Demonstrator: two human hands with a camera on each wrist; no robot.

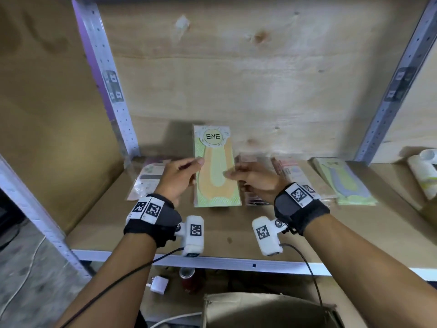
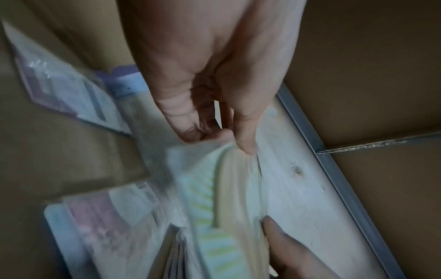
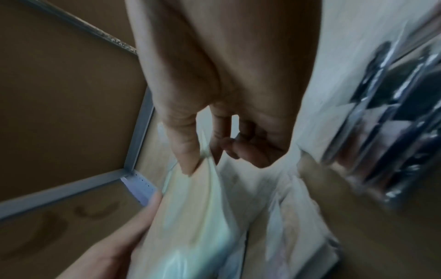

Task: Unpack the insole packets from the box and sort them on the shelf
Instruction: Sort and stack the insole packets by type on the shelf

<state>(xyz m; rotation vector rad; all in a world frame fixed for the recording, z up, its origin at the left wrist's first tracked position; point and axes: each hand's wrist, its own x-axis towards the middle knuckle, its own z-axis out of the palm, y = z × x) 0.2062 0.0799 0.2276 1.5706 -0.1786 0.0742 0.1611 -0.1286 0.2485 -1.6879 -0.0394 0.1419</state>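
A green insole packet with an orange insole and an "ENE" label point(image 1: 216, 166) is held upright over the wooden shelf point(image 1: 227, 235). My left hand point(image 1: 194, 169) pinches its left edge. My right hand point(image 1: 233, 174) pinches its right edge. The left wrist view shows my left hand point(image 2: 229, 137) gripping the blurred packet point(image 2: 229, 188). The right wrist view shows my right hand point(image 3: 203, 158) pinching the packet point(image 3: 190, 217). The open cardboard box point(image 1: 267, 311) stands below the shelf's front edge.
Other packets lie on the shelf: a pale pile point(image 1: 149, 178) at left, dark packets point(image 1: 255, 198) behind my right hand, a pink pile point(image 1: 292, 171) and a green-purple pile point(image 1: 343, 183) at right. White bottles point(image 1: 423, 176) lie far right. Metal uprights point(image 1: 111, 86) frame the bay.
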